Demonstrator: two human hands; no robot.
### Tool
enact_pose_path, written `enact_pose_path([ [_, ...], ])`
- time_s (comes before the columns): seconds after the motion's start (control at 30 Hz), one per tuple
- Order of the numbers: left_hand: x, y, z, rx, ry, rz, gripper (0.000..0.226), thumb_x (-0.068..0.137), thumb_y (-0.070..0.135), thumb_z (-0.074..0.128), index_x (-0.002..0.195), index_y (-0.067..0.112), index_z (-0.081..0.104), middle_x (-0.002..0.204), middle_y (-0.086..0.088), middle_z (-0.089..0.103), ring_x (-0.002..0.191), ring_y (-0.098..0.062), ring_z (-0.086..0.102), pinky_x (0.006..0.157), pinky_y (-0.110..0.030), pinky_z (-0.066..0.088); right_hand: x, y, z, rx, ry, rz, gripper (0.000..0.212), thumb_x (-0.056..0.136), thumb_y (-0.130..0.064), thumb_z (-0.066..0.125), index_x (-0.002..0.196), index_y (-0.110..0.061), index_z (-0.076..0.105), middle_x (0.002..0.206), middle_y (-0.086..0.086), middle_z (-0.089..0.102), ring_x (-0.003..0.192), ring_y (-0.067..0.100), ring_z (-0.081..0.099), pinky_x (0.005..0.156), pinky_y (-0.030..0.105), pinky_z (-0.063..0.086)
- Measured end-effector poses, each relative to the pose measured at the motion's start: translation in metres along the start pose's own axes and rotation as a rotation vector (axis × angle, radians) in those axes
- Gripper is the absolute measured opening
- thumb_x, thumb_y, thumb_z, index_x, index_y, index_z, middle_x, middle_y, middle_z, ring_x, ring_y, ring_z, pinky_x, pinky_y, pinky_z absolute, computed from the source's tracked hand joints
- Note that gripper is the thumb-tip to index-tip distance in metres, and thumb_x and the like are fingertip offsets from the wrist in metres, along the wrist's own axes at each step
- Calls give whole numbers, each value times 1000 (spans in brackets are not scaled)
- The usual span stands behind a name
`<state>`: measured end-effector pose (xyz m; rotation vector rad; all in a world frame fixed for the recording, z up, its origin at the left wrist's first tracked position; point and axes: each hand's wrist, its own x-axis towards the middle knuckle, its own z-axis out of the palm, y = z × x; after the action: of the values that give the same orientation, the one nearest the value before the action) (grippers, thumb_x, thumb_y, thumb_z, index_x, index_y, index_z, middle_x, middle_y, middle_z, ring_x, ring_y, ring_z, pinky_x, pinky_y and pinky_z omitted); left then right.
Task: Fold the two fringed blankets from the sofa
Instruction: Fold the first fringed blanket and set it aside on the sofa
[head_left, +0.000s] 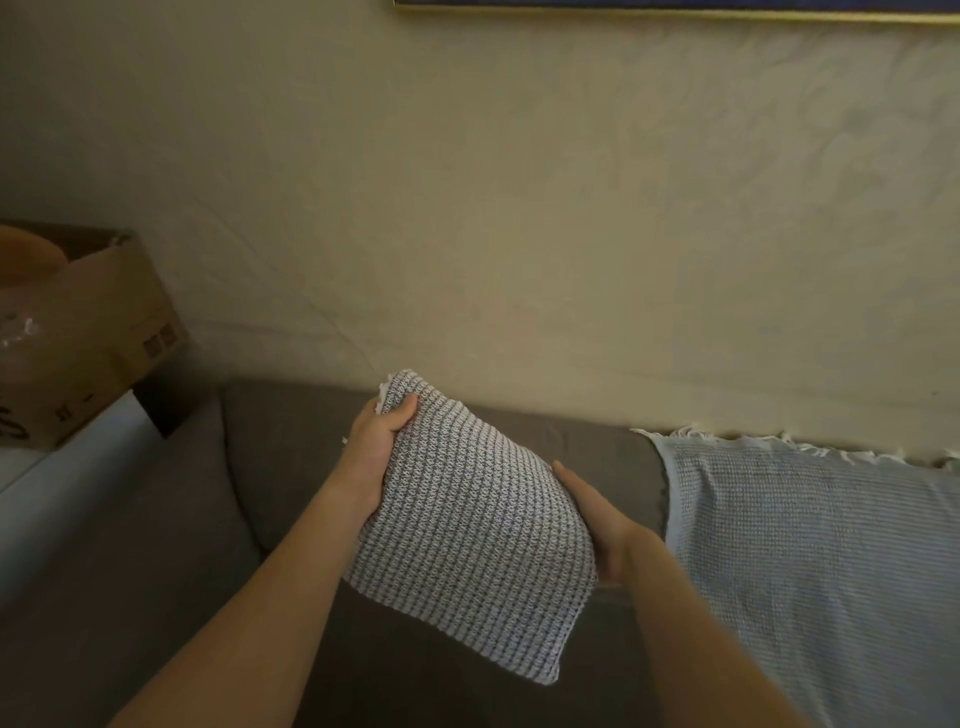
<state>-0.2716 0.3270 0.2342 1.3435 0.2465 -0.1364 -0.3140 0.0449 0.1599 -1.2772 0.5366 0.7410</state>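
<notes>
Head view, grey blanket (467, 519): hanging folded small above the sofa (291, 457) seat.
Left hand (379, 457): gripping its top corner, fingers curling round.
Right hand (597, 514): clasping the right edge, fingers hiding behind cloth.
Blue blanket (805, 545): lying spread over the sofa back.
Risk: layers slipping apart, with the lower corner dangling unsupported.
Hidden: blue blanket running off frame.

Grey sofa (291, 467) is carrying one pale blue blanket (810, 561)
The blanket is lying spread open at the sofa's right end, draping over the top of the backrest and running down onto the seat, its white fringe (769, 441) resting along the backrest's upper edge against the wall; beside the sofa's left end a white ledge (78, 467) is bearing a cardboard box (104, 338)
</notes>
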Motion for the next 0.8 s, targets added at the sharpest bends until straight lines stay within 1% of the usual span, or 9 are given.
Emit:
enact_pose_path([
  [0.17,-1,3,-2,2,1,-7,33,100,33,69,126,12,69,114,-11,80,106,-32,77,94,-48,58,-9,-15,7,169,82,-145,58,90,-52,69,136,-17,62,119,18,75,111,41,70,88,52,57],
  [0.23,2,1,-6,6,40,2,33,100,33,70,125,11,69,115,-11,79,105,-31,77,93,-48,59,-11,-23,6,245,102,-256,64,92,-35,73,150,-21,50,136,15,66,114,39,65,86,54,56],
  [0.33,6,-2,-13,33,145,11,45,96,39,73,130,12,63,122,-9,75,106,-28,74,92,-48,59,-12,-29,-1,378,186,-472,85,90,-14,78,158,-42,34,149,13,52,117,35,63,98,62,53],
  [0.4,5,-3,-13,91,198,19,44,98,41,70,128,15,52,120,-3,67,106,-22,68,86,-42,56,-12,-30,-1,381,199,-531,80,93,-20,75,157,-45,34,151,11,51,124,33,61,105,62,49],
  [0.47,4,-6,-11,131,212,32,44,100,41,67,132,22,44,122,-1,62,110,-20,64,93,-45,55,-9,-32,4,111,237,-448,76,98,-41,67,161,-42,25,162,4,39,137,32,48,110,59,44],
  [0.53,0,-7,-8,184,222,76,49,100,37,67,138,23,40,128,-2,59,113,-20,62,98,-44,52,-5,-31,8,-114,264,-360,77,100,-36,65,163,-36,21,162,8,36,135,34,50,99,51,50],
  [0.63,-4,-8,-6,249,265,144,52,103,28,63,148,23,38,132,2,51,113,-16,56,91,-35,46,-5,-26,10,-40,330,-479,49,100,-19,67,144,-34,51,136,10,59,106,28,67,73,42,60],
  [0.7,-2,-8,-11,290,266,154,48,104,22,60,147,30,41,132,2,48,112,-17,54,91,-36,46,-3,-24,11,1,349,-582,28,101,-14,64,123,-29,70,122,14,71,101,30,73,78,43,64],
  [0.8,2,-2,-19,386,188,74,30,104,13,51,125,28,65,125,2,63,107,-16,62,83,-34,51,-6,-24,13,-43,301,-644,26,100,-5,63,111,-23,79,110,12,78,101,30,76,84,40,63],
])
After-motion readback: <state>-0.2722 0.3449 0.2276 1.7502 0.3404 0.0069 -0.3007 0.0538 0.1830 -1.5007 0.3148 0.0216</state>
